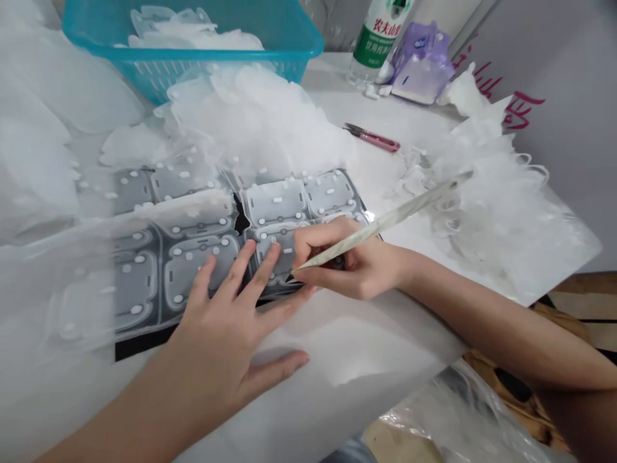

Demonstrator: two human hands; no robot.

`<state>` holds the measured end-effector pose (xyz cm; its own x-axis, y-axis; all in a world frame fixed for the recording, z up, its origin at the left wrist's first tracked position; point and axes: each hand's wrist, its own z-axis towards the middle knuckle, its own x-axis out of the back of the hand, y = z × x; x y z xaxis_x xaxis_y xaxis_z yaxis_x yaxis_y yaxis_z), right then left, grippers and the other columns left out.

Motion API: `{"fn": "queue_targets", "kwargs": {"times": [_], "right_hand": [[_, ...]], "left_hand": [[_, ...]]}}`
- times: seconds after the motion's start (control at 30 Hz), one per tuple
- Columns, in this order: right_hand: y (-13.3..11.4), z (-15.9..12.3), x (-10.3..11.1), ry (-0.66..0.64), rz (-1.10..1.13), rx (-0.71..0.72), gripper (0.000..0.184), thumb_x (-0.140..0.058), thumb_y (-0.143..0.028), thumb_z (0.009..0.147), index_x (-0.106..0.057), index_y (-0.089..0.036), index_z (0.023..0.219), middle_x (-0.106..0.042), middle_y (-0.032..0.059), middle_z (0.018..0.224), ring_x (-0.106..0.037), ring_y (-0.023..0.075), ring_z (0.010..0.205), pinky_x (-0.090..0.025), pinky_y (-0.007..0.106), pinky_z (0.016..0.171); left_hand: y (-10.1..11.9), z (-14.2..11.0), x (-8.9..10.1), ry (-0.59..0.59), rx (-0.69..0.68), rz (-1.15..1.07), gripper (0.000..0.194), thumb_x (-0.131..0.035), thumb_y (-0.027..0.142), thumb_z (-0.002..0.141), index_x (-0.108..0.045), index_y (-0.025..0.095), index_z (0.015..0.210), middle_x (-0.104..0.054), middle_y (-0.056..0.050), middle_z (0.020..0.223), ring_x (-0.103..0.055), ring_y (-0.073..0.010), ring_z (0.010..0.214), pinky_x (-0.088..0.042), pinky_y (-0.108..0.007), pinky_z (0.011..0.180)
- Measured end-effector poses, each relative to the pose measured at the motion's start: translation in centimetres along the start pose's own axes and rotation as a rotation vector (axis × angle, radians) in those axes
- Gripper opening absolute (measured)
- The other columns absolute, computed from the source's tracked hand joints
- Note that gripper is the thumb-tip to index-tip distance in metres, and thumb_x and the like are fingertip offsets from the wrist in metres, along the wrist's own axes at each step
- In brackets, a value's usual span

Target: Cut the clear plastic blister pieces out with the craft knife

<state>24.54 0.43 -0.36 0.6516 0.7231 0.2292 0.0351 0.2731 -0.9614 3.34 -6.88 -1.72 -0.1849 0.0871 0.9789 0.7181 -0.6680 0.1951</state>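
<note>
My left hand (241, 315) lies flat with its fingers spread over a sheet of die-cut film pieces (200, 273), rounded grey-and-white shapes with small slots and dots. To its right, my right hand (349, 260) is closed in a pen-like grip on slim, pale marbled tweezers (385, 222). Their dark pointed tip is down at the sheet's near edge, close to my left fingers. Whether the tip touches a piece I cannot tell. Part of the sheet's left side lies under translucent film (58, 283).
Loose white film pieces (260, 119) pile up behind the sheet, before a blue basket (193, 54) holding more. Pink thread snips (373, 136) lie farther back. A water bottle (376, 45) and purple tissue pack (424, 64) stand behind; film scraps (496, 199) heap at right.
</note>
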Motion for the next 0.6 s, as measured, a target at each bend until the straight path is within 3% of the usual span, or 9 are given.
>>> {"fn": "queue_targets", "kwargs": {"times": [0.27, 0.4, 0.6], "right_hand": [[-0.3, -0.4, -0.3, 0.013, -0.128, 0.063, 0.022, -0.053, -0.003, 0.082, -0.043, -0.015, 0.067, -0.042, -0.0055, 0.061, -0.033, 0.0035, 0.052, -0.030, 0.017, 0.047], [-0.6, -0.6, -0.8, -0.023, -0.311, 0.127, 0.020, -0.048, -0.001, 0.083, -0.044, -0.017, 0.071, -0.038, -0.0056, 0.060, -0.033, 0.0048, 0.052, -0.031, 0.019, 0.051], [-1.2, -0.8, -1.2, -0.107, -0.498, 0.165, 0.015, -0.039, -0.004, 0.085, -0.046, -0.017, 0.083, -0.046, -0.0006, 0.067, -0.034, 0.0099, 0.055, -0.029, 0.025, 0.052]], "left_hand": [[0.2, 0.1, 0.1, 0.021, -0.005, -0.016, 0.056, -0.048, 0.059, 0.085, -0.046, 0.039, 0.137, -0.036, -0.012, 0.151, -0.024, -0.0411, 0.140, -0.022, -0.067, 0.104], [0.6, 0.3, 0.4, -0.011, 0.018, -0.015, 0.054, -0.051, 0.054, 0.085, -0.050, 0.035, 0.135, -0.039, -0.013, 0.148, -0.025, -0.0427, 0.139, -0.024, -0.068, 0.103], [0.7, 0.2, 0.4, -0.004, 0.013, -0.005, 0.057, -0.048, 0.056, 0.086, -0.047, 0.033, 0.138, -0.027, -0.015, 0.154, -0.023, -0.0427, 0.140, -0.024, -0.069, 0.102]]}}
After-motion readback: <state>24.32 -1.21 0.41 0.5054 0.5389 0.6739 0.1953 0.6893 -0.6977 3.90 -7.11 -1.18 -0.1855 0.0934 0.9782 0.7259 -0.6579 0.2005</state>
